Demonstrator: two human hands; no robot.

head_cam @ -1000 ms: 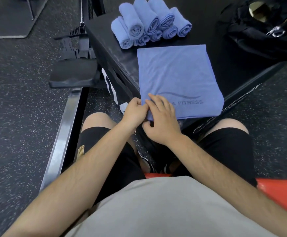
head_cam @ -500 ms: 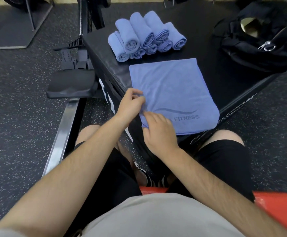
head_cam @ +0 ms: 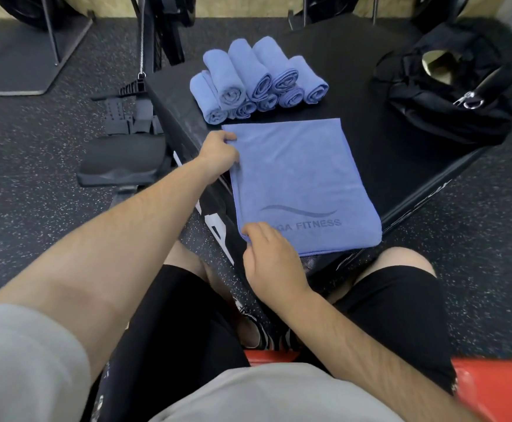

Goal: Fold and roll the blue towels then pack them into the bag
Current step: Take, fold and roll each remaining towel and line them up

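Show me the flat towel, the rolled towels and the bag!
flat towel point(head_cam: 294, 178), head view, middle of its top face
rolled towels point(head_cam: 240, 70), head view, side of one upper roll in the pile
bag point(head_cam: 431, 109), head view, black fabric below its opening

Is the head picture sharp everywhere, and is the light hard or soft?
Head view: the flat towel and its print are sharp; the floor and the grey sleeve near the frame's edges are smeared; the light is soft, without hard shadows.
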